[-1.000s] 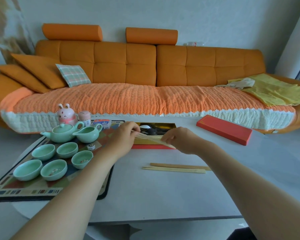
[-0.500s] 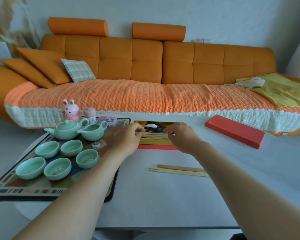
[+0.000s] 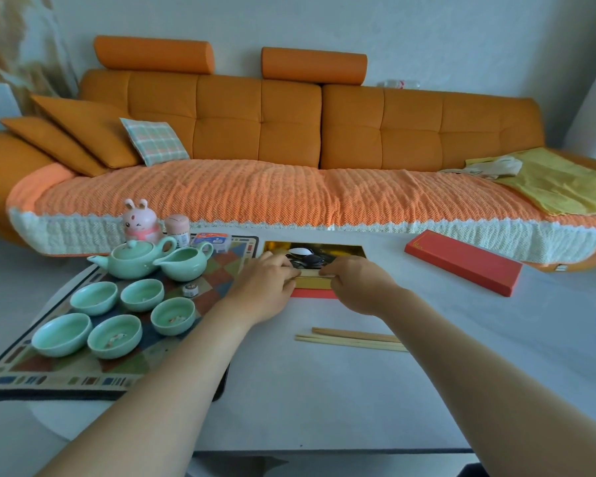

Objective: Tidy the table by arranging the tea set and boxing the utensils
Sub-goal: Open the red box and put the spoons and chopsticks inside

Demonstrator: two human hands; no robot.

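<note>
Left hand (image 3: 267,287) and right hand (image 3: 358,284) each pinch an end of the chopsticks (image 3: 310,272) over the box (image 3: 273,245) (light, stiff, probably smooth, so end grips suit them).

Bare table (image 3: 461,339) right of chopsticks (image 3: 351,340); cups (image 3: 172,316) crowd left.

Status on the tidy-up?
Done: pale green tea set grouped on the patterned mat; spoons in the gold-lined box. In hand: left hand and right hand hold wooden chopsticks at the box. Left: second chopstick pair on the white table, flat red lid off.
</note>
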